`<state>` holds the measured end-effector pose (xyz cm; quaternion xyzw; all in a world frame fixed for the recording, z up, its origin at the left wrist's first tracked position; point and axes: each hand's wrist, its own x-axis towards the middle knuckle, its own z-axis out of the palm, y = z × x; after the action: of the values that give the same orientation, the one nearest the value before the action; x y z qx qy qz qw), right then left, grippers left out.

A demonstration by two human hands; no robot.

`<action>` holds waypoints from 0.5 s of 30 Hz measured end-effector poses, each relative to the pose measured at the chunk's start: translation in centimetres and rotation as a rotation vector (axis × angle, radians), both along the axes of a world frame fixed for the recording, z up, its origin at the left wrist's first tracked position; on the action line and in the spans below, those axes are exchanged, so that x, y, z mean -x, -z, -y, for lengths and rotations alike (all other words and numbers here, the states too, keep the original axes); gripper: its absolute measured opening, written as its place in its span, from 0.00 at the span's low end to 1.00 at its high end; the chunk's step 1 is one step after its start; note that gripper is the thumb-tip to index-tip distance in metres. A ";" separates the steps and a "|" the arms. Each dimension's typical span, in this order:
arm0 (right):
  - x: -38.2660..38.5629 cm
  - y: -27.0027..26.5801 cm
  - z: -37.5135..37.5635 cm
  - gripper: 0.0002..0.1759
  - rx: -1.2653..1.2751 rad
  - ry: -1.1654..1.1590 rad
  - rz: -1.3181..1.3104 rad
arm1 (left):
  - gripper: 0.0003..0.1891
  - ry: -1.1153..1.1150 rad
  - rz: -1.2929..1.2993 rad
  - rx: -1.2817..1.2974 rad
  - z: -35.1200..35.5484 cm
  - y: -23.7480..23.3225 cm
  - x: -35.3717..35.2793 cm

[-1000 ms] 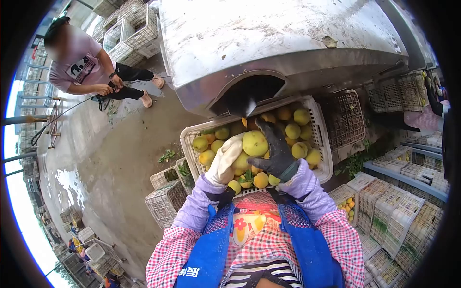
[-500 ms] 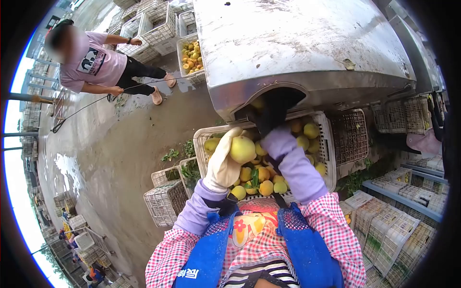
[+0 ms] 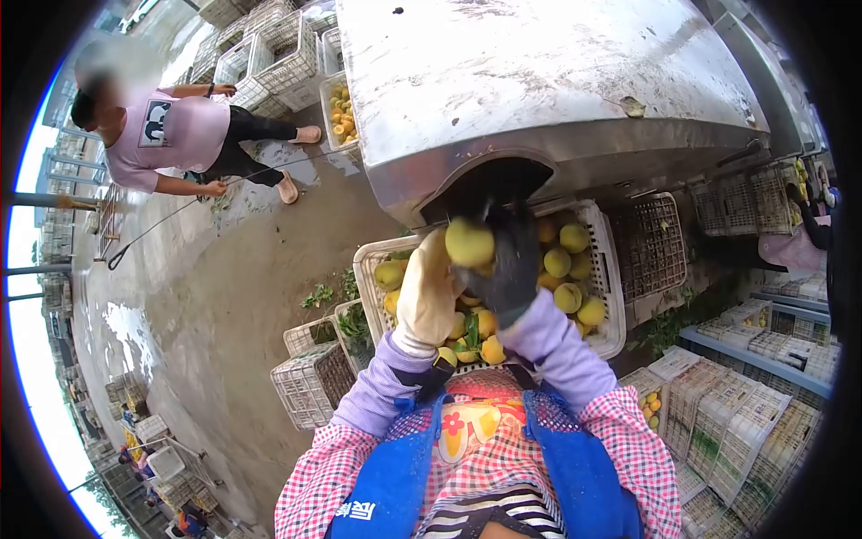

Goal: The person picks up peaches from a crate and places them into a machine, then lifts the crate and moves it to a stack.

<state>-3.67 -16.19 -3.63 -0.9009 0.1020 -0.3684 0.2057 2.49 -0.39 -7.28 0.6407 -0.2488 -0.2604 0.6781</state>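
Note:
A large yellow peach (image 3: 470, 242) is in my left hand (image 3: 427, 292), whose white-gloved fingers close around its left side. My right hand (image 3: 514, 267), in a black glove, is close against the peach's right side, and motion smears its fingers. Both hands are above a white plastic crate (image 3: 611, 280) of yellow and greenish peaches (image 3: 567, 297), some with leaves among them. Just beyond the hands is the dark round-topped opening (image 3: 489, 184) of a metal machine (image 3: 557, 85).
Right of the crate stands a brown crate (image 3: 648, 241); stacked crates (image 3: 310, 382) sit at its left. A person (image 3: 171, 135) holding a thin cord stands far left, near a crate of peaches (image 3: 341, 117). Wrapped crates (image 3: 718, 413) line the lower right.
My right hand has drawn back from the machine's opening to beside my left hand. My left hand, still holding the peach, has moved right and slightly up. The person at left has leaned.

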 end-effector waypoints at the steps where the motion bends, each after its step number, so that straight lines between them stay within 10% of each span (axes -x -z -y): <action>1: -1.7 1.3 0.7 0.47 0.082 0.083 0.072 | 0.34 -0.070 -0.430 0.194 -0.1 -1.0 0.7; 2: -4.3 3.1 1.7 0.45 -0.123 0.056 -0.043 | 0.34 -0.140 -0.860 0.388 -0.2 -1.6 1.1; 4: -8.7 5.0 3.0 0.43 -0.537 0.000 -0.272 | 0.36 -0.106 -0.788 0.228 -0.7 0.0 1.0; 6: -8.4 2.1 3.4 0.39 -0.392 0.071 -0.353 | 0.36 -0.127 -0.689 0.048 -0.5 0.9 1.3; 10: -2.5 -1.4 5.8 0.32 -0.321 -0.010 -0.062 | 0.31 -0.051 0.138 -0.420 0.9 6.3 1.5; 15: 4.9 13.4 9.4 0.32 -0.294 0.183 -0.712 | 0.34 0.383 0.957 -0.853 4.9 10.3 2.8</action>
<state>-8.53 -25.60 -17.05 -0.9205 0.2983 -0.0313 0.2505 -0.28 -5.26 -17.56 0.8421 -0.5067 -0.1388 0.1219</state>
